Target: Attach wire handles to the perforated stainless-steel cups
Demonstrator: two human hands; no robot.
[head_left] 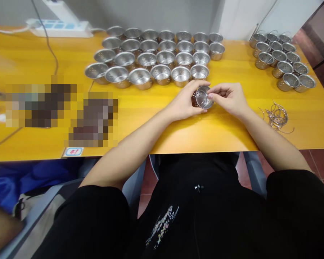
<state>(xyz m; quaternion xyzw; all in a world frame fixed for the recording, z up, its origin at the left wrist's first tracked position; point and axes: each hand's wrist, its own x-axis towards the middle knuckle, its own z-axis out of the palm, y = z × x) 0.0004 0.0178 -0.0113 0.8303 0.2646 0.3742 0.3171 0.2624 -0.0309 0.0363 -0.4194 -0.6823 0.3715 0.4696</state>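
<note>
My left hand (185,102) is wrapped round a small perforated metal cup (203,99), tilted so that its mouth faces me. My right hand (228,99) pinches a thin wire handle at the cup's right rim; part of the wire shows across the cup's mouth, and the fingertips hide its end. To the right of my right forearm lies a tangled pile of curved wire handles (278,116). Several rows of similar cups without visible handles (139,78) stand beyond my left hand.
More cups with wire handles (287,82) stand at the back right of the yellow table (232,138). A power strip (62,28) with cables lies at the back left. Two blurred-out objects (93,120) rest on the left. Part of another person's arm (2,226) shows at lower left.
</note>
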